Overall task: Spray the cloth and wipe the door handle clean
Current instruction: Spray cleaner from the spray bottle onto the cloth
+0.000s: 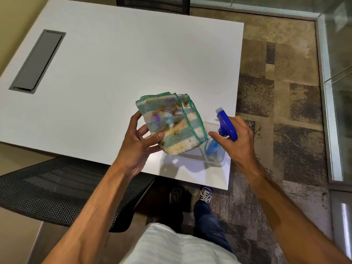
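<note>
A folded cloth (172, 122), striped green and cream with purple and brown stains and a green stitched edge, is held up over the table's near right corner. My left hand (138, 147) grips its lower left side, thumb on top. My right hand (237, 139) holds a spray bottle (225, 126) with a blue trigger head and clear body of blue liquid, its nozzle beside the cloth's right edge. No door handle is in view.
A white table (114, 73) carries a grey cable hatch (38, 60) at left and a clear plastic tray (192, 159) under the bottle. Black mesh chairs stand at near left (57, 189) and far side (154, 4). A glass partition (335, 92) runs along the right over patterned carpet.
</note>
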{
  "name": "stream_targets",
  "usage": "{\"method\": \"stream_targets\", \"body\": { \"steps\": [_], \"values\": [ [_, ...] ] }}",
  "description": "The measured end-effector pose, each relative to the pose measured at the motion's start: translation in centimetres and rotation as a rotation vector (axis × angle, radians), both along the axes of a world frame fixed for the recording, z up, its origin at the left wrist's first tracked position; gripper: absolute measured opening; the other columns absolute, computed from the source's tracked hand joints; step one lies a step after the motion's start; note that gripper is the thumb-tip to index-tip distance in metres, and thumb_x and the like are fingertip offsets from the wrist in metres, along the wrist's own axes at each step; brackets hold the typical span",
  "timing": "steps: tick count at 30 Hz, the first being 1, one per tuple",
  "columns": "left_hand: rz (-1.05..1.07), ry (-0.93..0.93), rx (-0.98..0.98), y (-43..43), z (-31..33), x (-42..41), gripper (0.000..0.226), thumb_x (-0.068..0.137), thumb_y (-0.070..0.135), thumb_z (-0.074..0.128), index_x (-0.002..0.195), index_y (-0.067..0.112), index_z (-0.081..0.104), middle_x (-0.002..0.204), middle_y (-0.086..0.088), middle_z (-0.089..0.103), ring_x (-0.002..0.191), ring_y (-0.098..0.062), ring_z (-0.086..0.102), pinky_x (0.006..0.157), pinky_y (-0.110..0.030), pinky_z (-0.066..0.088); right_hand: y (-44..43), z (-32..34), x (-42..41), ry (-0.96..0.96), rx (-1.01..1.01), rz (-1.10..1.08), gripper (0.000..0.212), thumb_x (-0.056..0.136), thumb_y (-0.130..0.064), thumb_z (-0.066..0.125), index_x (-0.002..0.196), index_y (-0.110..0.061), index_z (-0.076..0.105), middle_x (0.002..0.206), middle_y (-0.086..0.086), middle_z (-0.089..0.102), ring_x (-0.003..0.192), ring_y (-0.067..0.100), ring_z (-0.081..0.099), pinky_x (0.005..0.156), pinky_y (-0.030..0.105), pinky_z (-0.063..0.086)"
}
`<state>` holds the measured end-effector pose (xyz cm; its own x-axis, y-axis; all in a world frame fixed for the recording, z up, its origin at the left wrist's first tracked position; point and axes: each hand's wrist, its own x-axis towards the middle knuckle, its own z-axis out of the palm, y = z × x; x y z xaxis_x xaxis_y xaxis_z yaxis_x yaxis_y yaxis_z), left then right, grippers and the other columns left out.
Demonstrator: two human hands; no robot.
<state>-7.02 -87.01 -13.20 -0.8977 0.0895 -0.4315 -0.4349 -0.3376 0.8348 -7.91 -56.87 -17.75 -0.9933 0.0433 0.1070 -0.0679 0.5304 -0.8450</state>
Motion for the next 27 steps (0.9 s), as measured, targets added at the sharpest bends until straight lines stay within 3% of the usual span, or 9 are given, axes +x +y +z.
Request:
{"method": "stream_targets", "body": {
  "steps": [4, 9, 13, 17, 21, 24, 27],
  "values": [
    [0.001, -0.003, 0.003, 0.1, 0.0, -0.1, 0.090, 0.079, -0.003, 0.080, 0.153, 0.031, 0.040, 0.134, -0.010, 0.072, 0.121, -0.032, 0.072, 0.082, -0.054, 0.064, 0.2, -0.2, 0.2, -0.024, -0.037, -0.040, 0.068, 0.078, -0.024, 0.092, 0.135, -0.003, 0.062, 0.113, 0.012, 0.062, 0.098, 0.032, 0.066, 0.080, 0.042, 0.062],
    [-0.003, -0.005, 0.005, 0.2, 0.0, -0.2, 0.092, 0.077, 0.000, 0.083, 0.153, 0.030, 0.040, 0.134, -0.010, 0.072, 0.121, -0.032, 0.072, 0.083, -0.054, 0.064, 0.3, 0.0, 0.4, 0.001, -0.055, -0.085, 0.067, 0.075, -0.019, 0.093, 0.132, -0.001, 0.064, 0.113, 0.016, 0.065, 0.093, 0.033, 0.069, 0.079, 0.043, 0.063],
    [-0.007, -0.006, -0.002, 0.4, 0.0, -0.3, 0.089, 0.078, -0.003, 0.080, 0.152, 0.031, 0.041, 0.133, -0.009, 0.073, 0.120, -0.032, 0.072, 0.082, -0.053, 0.064, 0.6, 0.1, 0.5, -0.006, -0.057, -0.095, 0.066, 0.074, -0.017, 0.093, 0.131, 0.000, 0.065, 0.111, 0.015, 0.066, 0.091, 0.027, 0.068, 0.078, 0.033, 0.062],
    [-0.016, 0.003, -0.012, 0.4, -0.1, -0.4, 0.086, 0.082, -0.004, 0.078, 0.151, 0.032, 0.041, 0.133, -0.010, 0.073, 0.121, -0.032, 0.072, 0.083, -0.053, 0.064, 0.8, 0.6, 0.7, -0.025, -0.089, -0.074, 0.069, 0.073, -0.033, 0.090, 0.132, -0.007, 0.065, 0.109, 0.004, 0.065, 0.086, -0.001, 0.065, 0.075, 0.011, 0.055],
    [-0.021, 0.003, -0.015, 0.5, -0.2, -0.5, 0.086, 0.081, -0.002, 0.078, 0.150, 0.033, 0.042, 0.133, -0.009, 0.073, 0.120, -0.031, 0.073, 0.083, -0.052, 0.064, 1.0, 0.7, 0.9, -0.072, -0.155, -0.057, 0.074, 0.071, -0.032, 0.090, 0.137, -0.012, 0.062, 0.114, 0.007, 0.066, 0.089, 0.002, 0.066, 0.077, 0.013, 0.056],
    [-0.029, -0.002, -0.015, 0.6, -0.2, -0.5, 0.085, 0.082, -0.002, 0.078, 0.150, 0.034, 0.042, 0.133, -0.009, 0.073, 0.121, -0.032, 0.072, 0.084, -0.053, 0.064, 1.1, 0.6, 1.3, -0.110, -0.204, -0.072, 0.077, 0.070, -0.028, 0.091, 0.139, -0.009, 0.060, 0.121, 0.016, 0.067, 0.095, 0.017, 0.068, 0.078, 0.019, 0.058],
    [-0.041, -0.001, -0.016, 0.6, -0.2, -0.5, 0.084, 0.082, -0.001, 0.079, 0.149, 0.035, 0.043, 0.134, -0.009, 0.073, 0.122, -0.032, 0.072, 0.085, -0.054, 0.064, 1.0, 0.5, 2.0, -0.108, -0.221, -0.103, 0.079, 0.068, -0.025, 0.090, 0.138, -0.004, 0.060, 0.117, 0.020, 0.066, 0.091, 0.005, 0.066, 0.076, 0.014, 0.056]
  ]
}}
